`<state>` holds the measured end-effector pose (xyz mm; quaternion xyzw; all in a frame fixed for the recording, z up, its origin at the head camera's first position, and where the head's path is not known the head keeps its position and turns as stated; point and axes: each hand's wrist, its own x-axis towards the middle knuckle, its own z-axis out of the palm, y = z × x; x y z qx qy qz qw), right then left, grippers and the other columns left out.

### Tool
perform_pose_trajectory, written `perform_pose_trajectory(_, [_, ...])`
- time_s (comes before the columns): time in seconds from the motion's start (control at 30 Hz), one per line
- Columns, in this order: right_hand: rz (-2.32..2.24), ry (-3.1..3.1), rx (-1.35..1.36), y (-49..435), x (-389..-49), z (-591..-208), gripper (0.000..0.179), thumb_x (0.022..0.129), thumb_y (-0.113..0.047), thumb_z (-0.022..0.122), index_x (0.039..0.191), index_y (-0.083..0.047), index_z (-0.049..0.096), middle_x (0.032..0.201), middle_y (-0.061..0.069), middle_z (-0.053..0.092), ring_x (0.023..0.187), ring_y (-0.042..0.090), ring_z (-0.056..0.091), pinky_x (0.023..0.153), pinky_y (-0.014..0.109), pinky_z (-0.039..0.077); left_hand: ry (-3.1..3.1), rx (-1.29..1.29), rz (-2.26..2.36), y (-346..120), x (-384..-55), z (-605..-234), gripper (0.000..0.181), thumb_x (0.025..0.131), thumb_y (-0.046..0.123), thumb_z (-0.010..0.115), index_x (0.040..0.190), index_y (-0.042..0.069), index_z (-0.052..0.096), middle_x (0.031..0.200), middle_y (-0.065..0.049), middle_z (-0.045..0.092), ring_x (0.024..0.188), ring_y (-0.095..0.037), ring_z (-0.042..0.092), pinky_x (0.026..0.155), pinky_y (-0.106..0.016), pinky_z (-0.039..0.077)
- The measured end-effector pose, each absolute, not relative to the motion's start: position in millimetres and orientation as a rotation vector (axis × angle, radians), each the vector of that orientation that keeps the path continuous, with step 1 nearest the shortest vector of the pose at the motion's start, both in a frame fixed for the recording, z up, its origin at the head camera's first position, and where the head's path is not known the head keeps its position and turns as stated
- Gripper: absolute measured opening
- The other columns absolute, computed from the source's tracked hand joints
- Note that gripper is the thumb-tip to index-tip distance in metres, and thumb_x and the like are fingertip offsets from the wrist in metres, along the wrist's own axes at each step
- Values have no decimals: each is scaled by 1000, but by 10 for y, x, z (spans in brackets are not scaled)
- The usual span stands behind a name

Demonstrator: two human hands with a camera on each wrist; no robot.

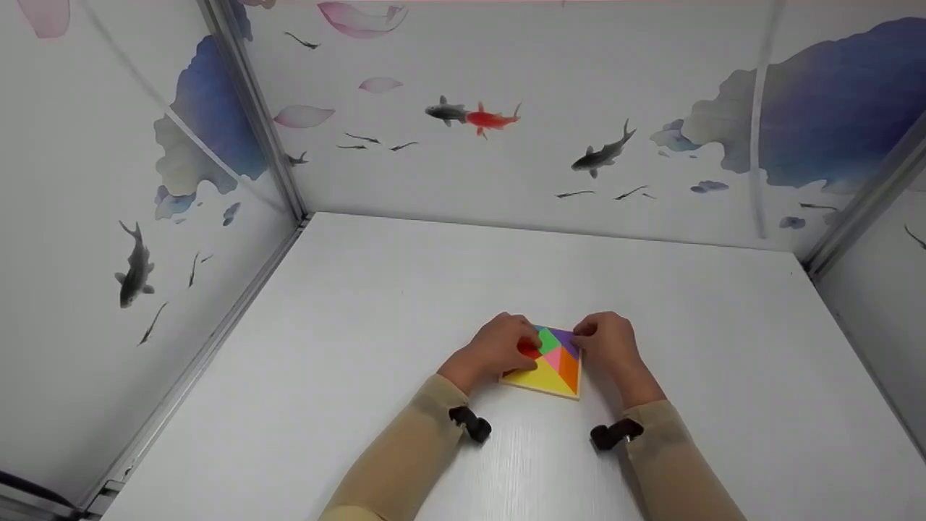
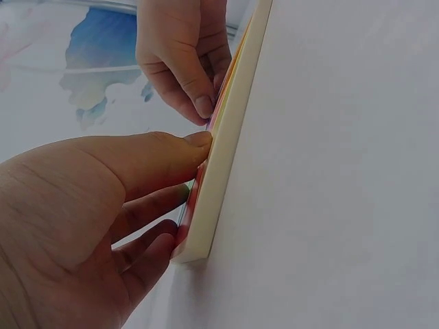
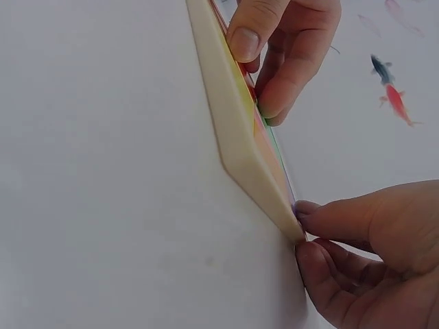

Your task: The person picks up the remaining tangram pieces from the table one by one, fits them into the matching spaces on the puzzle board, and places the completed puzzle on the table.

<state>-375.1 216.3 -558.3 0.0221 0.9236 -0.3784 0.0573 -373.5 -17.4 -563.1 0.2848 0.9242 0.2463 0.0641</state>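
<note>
A square tangram puzzle (image 1: 540, 378) in a pale tray lies flat on the white table, its coloured pieces fitted together. My left hand (image 1: 500, 346) reaches over its left side. The left thumb touches the yellow triangle (image 1: 544, 382), while fingertips rest by the green square (image 1: 548, 340) and partly hide the red piece (image 1: 529, 350). At the far right corner my right hand (image 1: 612, 351) pinches the tray edge beside the purple triangle (image 1: 568, 343). In the right wrist view, the right thumb and curled forefinger meet at the end of the tray wall (image 3: 230, 130).
The white table (image 1: 362, 347) extends around the puzzle. Upright panels printed with fish and petals enclose it at the back (image 1: 535, 166), left (image 1: 79, 181) and right. Metal posts (image 1: 253, 108) stand at the corners. A small black camera sits on each wrist.
</note>
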Motion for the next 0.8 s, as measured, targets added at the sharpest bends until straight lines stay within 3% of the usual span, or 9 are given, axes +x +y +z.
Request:
perform_pose_trajectory(0.43, [-1188,2758,111,2199,-3752,-5638,14,100,-15,74,109,-6,79,110,14,73,103,29,63,96,41,59,2782,801,732,-123,-3735,-5640,33,90,32,84,120,20,82,131,2,70,121,-18,57,108,-29,50])
perform_pose_trajectory(0.67, [-1236,2735,130,2239,-3780,-5677,20,102,-21,70,114,-7,78,116,15,70,104,29,61,92,36,58,2716,689,867,-161,-3734,-5631,38,90,29,86,126,20,78,128,5,70,118,-15,58,109,-29,51])
perform_pose_trajectory(0.8, [-1246,2746,140,2306,-3815,-5671,23,103,-26,68,115,-10,77,112,13,67,99,27,58,82,30,55,2651,608,1093,-228,-3794,-5603,40,93,27,83,132,20,74,129,3,70,120,-18,62,108,-31,54])
